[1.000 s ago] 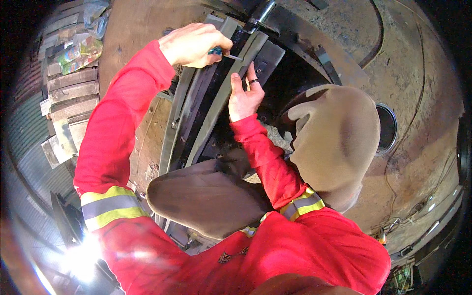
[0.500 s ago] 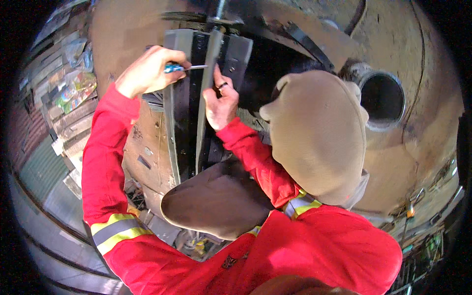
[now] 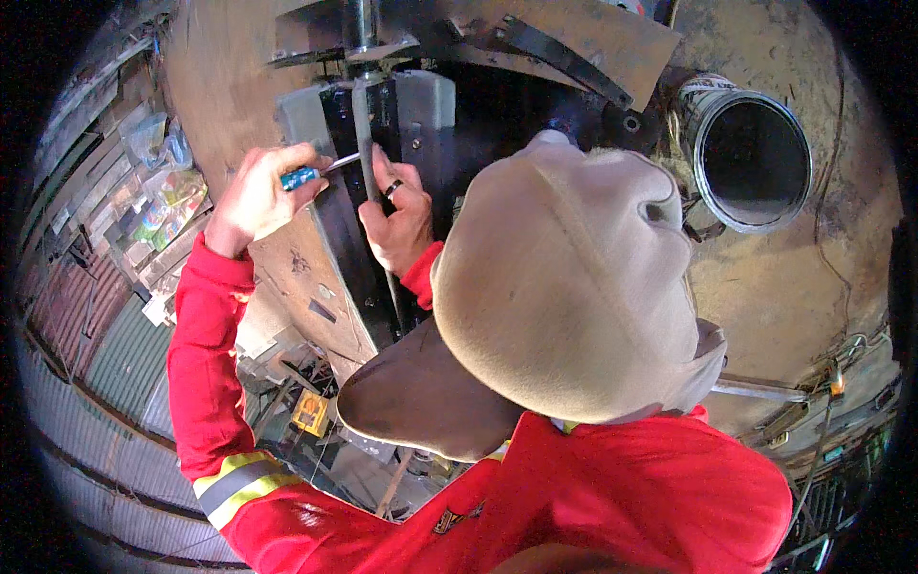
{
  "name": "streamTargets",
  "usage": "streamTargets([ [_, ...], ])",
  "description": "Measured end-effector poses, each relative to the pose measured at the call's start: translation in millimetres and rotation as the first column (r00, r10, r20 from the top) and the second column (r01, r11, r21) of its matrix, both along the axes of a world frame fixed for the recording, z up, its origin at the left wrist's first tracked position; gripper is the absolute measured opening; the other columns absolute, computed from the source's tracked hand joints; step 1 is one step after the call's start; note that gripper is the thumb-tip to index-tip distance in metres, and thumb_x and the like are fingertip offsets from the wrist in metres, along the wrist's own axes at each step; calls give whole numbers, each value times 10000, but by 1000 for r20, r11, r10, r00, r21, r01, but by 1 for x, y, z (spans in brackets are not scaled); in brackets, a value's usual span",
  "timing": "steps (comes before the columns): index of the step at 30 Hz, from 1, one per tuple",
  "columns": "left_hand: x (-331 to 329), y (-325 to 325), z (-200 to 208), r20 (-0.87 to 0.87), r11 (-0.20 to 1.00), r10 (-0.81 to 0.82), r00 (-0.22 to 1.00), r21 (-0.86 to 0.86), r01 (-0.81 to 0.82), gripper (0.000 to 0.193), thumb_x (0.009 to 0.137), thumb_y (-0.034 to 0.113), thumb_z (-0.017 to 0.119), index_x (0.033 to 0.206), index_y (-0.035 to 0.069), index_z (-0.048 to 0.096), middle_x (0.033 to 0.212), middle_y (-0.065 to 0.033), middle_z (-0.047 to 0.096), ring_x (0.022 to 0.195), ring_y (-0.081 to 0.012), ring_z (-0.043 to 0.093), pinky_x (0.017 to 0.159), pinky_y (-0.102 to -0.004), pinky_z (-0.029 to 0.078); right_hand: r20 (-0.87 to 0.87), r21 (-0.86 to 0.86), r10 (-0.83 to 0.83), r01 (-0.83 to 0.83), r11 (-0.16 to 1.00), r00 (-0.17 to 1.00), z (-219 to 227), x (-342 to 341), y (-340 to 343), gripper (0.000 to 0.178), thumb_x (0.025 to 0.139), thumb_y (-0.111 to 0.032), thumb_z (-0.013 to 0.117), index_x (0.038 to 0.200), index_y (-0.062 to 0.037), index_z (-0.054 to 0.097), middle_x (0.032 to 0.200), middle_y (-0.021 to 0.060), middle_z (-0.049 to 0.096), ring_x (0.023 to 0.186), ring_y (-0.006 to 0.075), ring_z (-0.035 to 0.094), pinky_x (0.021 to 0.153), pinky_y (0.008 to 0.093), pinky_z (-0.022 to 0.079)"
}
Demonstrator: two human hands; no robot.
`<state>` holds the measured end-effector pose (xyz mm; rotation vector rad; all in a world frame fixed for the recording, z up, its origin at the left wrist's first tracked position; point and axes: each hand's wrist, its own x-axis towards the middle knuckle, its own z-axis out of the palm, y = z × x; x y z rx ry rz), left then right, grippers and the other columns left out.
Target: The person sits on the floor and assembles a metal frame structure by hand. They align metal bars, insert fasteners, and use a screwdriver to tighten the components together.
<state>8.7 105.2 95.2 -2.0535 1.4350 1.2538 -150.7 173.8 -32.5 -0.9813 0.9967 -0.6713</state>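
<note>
"Blue-handled tool [image 3: 300, 179]: where do we have it?"

"In our left hand [image 3: 258, 196], pinched by the handle between the thumb and bent fingers. Its thin metal shaft [image 3: 341, 163] points right and slightly upward, the tip coming to the left side of a narrow grey metal strip [image 3: 362, 120]. We cannot tell whether it bears on the strip or stops just short."

"And our right hand [image 3: 402, 222]?"

"Opposite, at the strip's right side: the index finger reaches up along it, the thumb sits lower and apart, the other fingers curl. We cannot tell whether we squeeze the strip or merely rest against it. A dark ring [image 3: 393, 188] circles one finger."

"What do we see just around them?"

"Metal plates [image 3: 426, 103] on both sides of the strip, and a shiny rod [image 3: 360, 27] above. A rounded tan cloth form [image 3: 564, 287] hides most of our right forearm."

"Farther out?"

"An open round container [image 3: 805, 158], dark inside, at the upper right beside a brown surface [image 3: 765, 297]. Off left, we have a colourful plastic package [image 3: 170, 212] and, lower, corrugated sheets [image 3: 143, 359]."
</note>
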Motion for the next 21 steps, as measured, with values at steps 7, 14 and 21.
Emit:
streamTargets([
  [7,-27,-10,-12,-9,999,-32,999,-25,32,204,782,74,684,960,7,611,850,-184,651,795,-375,632,678,-378,494,121,-12,4,-2,1000,993,-5,-2,4,570,710,-64,534,1277,-15,541,1152,201,614,1032,307,579,926,355,452],
  [14,-22,0,-17,-83,980,-45,996,-195,28,193,790,88,658,977,47,637,837,-173,643,696,-365,618,614,-390,478,194,336,-182,109,936,964,4,7,9,500,743,-7,652,1232,2,549,1164,169,609,1054,242,598,932,320,450],
  [21,-37,1,3,216,978,-133,967,-128,163,201,809,146,626,995,71,626,827,-151,652,691,-345,625,598,-416,486,50,242,-179,162,957,983,0,18,16,402,752,-48,691,1143,10,612,1152,128,627,1040,202,601,902,294,452],
])
